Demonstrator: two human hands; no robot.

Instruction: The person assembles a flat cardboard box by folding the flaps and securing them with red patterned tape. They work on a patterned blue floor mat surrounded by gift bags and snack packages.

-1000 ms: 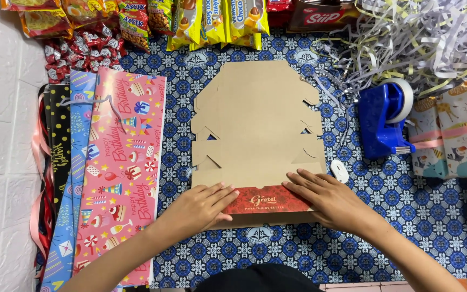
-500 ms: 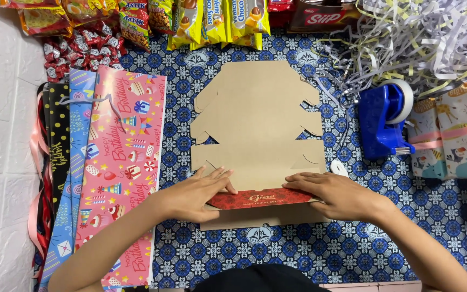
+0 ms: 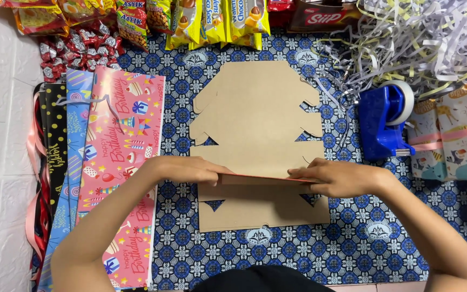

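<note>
Head view looks straight down on a blue patterned mat (image 3: 277, 254) that covers most of the floor. At its middle lies a flat brown cardboard box blank (image 3: 258, 130), unfolded, with notched flaps along both sides; its near panel is raised along a fold line, showing a thin red edge. Shredded paper strips (image 3: 417, 43) pile up at the far right corner. A pink birthday gift bag (image 3: 120, 157) lies along the mat's left edge, overlapping a blue one and a black dotted one. Snack packets (image 3: 212, 19) line the far edge, with wrapped candies (image 3: 77, 48) at the far left corner. Animal-print wrapping paper (image 3: 455, 140) sits at the right edge, a blue tape dispenser (image 3: 385, 119) just beside it. The left hand (image 3: 187, 170) pinches the left end of the raised panel, fingers closed on it. The right hand (image 3: 341, 178) grips the right end the same way.
</note>
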